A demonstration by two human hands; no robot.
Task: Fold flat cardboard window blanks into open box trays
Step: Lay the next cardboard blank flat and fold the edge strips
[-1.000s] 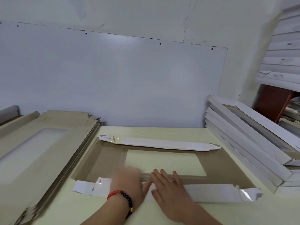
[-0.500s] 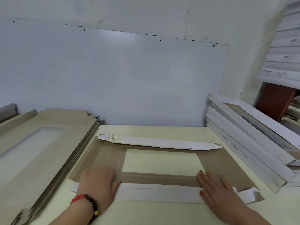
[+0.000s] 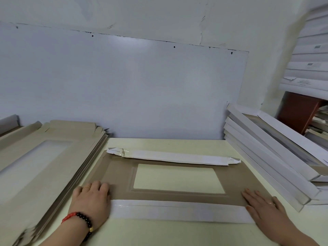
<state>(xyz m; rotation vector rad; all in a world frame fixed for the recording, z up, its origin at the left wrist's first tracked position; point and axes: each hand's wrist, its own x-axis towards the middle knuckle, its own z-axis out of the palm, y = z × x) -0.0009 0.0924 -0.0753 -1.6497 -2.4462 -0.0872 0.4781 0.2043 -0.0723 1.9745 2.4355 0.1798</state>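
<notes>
A brown cardboard window blank [image 3: 117,176] lies flat on the pale yellow table [image 3: 177,233], its rectangular window showing the table beneath. Its far flap [image 3: 170,157] is folded inward, white side up. The near flap [image 3: 177,211] is folded over too, lying as a white strip along the front edge. My left hand [image 3: 91,199] presses flat on the strip's left end. My right hand [image 3: 262,208] presses flat on its right end, fingers straight and spread.
A thick stack of flat beige window blanks [image 3: 35,162] sits at the left, close to the blank. Folded white box trays [image 3: 269,157] are piled at the right, leaning. A white board [image 3: 124,86] covers the wall behind the table.
Both hands slid apart along the near flap, from its middle out to its two ends, flattening it. The crumpled end tabs are now under my palms.
</notes>
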